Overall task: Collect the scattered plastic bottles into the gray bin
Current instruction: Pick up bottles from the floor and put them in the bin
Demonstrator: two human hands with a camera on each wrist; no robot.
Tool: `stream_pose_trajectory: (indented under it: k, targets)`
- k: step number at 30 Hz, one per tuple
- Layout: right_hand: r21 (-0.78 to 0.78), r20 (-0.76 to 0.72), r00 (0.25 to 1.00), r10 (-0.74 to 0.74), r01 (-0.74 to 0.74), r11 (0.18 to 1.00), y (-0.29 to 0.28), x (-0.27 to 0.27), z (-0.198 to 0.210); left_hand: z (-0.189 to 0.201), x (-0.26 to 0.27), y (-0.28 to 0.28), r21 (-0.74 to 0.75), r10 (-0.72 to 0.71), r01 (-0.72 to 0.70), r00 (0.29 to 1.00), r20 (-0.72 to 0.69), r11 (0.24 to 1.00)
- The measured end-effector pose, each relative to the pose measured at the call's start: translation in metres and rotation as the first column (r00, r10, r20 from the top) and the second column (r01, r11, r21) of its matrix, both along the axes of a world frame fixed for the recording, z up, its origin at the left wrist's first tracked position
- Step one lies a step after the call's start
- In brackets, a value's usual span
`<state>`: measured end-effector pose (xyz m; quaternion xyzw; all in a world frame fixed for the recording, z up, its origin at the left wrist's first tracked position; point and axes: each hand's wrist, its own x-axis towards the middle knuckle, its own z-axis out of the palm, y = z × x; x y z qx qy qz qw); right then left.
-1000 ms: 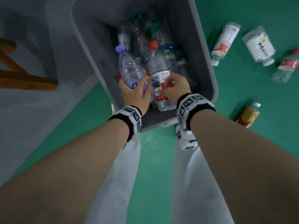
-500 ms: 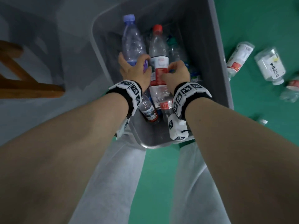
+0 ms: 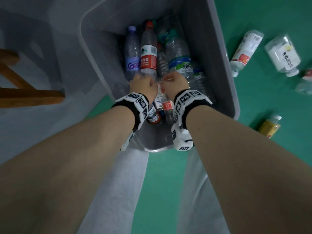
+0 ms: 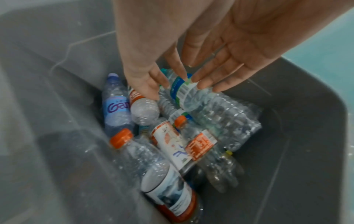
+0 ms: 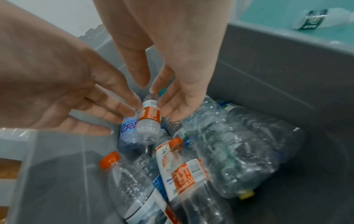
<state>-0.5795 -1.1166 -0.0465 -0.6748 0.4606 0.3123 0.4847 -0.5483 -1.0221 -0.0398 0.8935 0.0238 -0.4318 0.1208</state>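
The gray bin (image 3: 208,39) stands on the green floor and holds several plastic bottles. A purple-labelled bottle (image 3: 133,53) and a red-labelled, red-capped bottle (image 3: 148,53) lie side by side on the pile. My left hand (image 3: 142,86) and right hand (image 3: 174,83) hover close together just above the bottles' bases. In the left wrist view my left hand (image 4: 153,88) has straight fingers near the red-labelled bottle (image 4: 143,110). In the right wrist view my right hand (image 5: 168,98) also points straight fingers down at that bottle (image 5: 148,121). Neither hand grips anything.
Outside the bin on the right lie a white-labelled bottle (image 3: 244,51), a wide clear bottle (image 3: 283,54), a red-labelled one (image 3: 305,81) at the frame edge and a yellow bottle (image 3: 269,127). Wooden furniture (image 3: 25,93) stands at the left. My legs are below the bin.
Both hands carried the purple-labelled and red-capped bottles down into the bin and let go. The bottles now lie on the pile, and the fingers have opened.
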Motion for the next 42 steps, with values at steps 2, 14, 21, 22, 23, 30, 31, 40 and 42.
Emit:
stream_pose_trajectory:
  k: [2, 14, 21, 22, 23, 30, 31, 40, 42]
  targets:
    - [-0.003, 0.004, 0.999, -0.042, 0.042, 0.999, -0.013, -0.009, 0.002, 0.001, -0.008, -0.015, -0.035, -0.039, 0.038, 0.999, -0.016, 0.999]
    - [-0.135, 0.041, 0.97, -0.239, 0.242, 0.961, -0.169, -0.13, 0.023, 0.016, -0.121, -0.188, -0.209, -0.253, 0.235, 0.965, -0.064, 0.949]
    - [-0.176, -0.037, 0.906, -0.422, 0.41, 0.895, -0.257, -0.239, 0.016, 0.004, -0.214, -0.281, -0.304, -0.349, 0.306, 0.932, -0.097, 0.902]
    - [-0.172, -0.045, 0.891, -0.452, 0.439, 0.882, -0.263, -0.253, 0.012, -0.003, -0.226, -0.29, -0.303, -0.342, 0.298, 0.934, -0.105, 0.905]
    - [-0.17, -0.055, 0.874, -0.482, 0.468, 0.867, -0.272, -0.27, 0.006, -0.011, -0.239, -0.3, -0.287, -0.33, 0.284, 0.936, -0.124, 0.915]
    - [-0.169, -0.169, 0.881, -0.442, 0.416, 0.893, -0.31, -0.363, -0.054, -0.094, -0.262, -0.322, -0.051, -0.122, 0.117, 0.986, -0.116, 0.992]
    - [-0.192, -0.187, 0.886, -0.423, 0.389, 0.901, -0.314, -0.375, -0.066, -0.106, -0.26, -0.323, 0.009, -0.106, 0.108, 0.99, -0.096, 0.994]
    - [-0.263, -0.4, 0.841, -0.365, 0.277, 0.924, -0.329, -0.404, -0.15, -0.187, -0.238, -0.329, -0.029, 0.485, -0.49, 0.851, 0.201, 0.871]
    - [-0.24, -0.456, 0.815, -0.359, 0.276, 0.931, -0.328, -0.4, -0.159, -0.201, -0.226, -0.322, 0.122, 0.172, -0.179, 0.983, 0.069, 0.976]
